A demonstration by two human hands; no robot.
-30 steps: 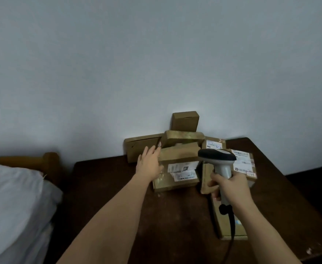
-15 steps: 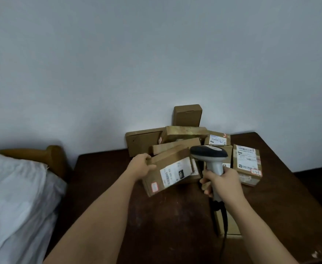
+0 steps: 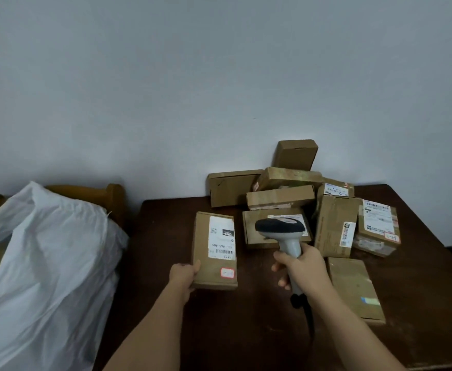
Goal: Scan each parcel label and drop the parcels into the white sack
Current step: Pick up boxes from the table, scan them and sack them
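My left hand (image 3: 184, 274) grips the near left corner of a flat brown parcel (image 3: 215, 250), held label-up above the dark table (image 3: 219, 330); its white label (image 3: 221, 238) faces me. My right hand (image 3: 301, 266) is closed round the grey handle of a barcode scanner (image 3: 281, 231), whose dark head sits just right of the parcel. A pile of several brown parcels (image 3: 286, 188) lies against the wall behind. The white sack (image 3: 45, 263) slumps at the left, beside the table.
More parcels lie to the right: a tall box (image 3: 334, 226), a labelled box (image 3: 377, 228) and a flat one (image 3: 353, 290) near the scanner cable (image 3: 309, 319). A wooden chair back (image 3: 107, 196) rises behind the sack. The table's right edge falls off at far right.
My left hand took a parcel from the pile, pulled it toward me and to the left, and turned it label-up. The scanner stayed in my right hand.
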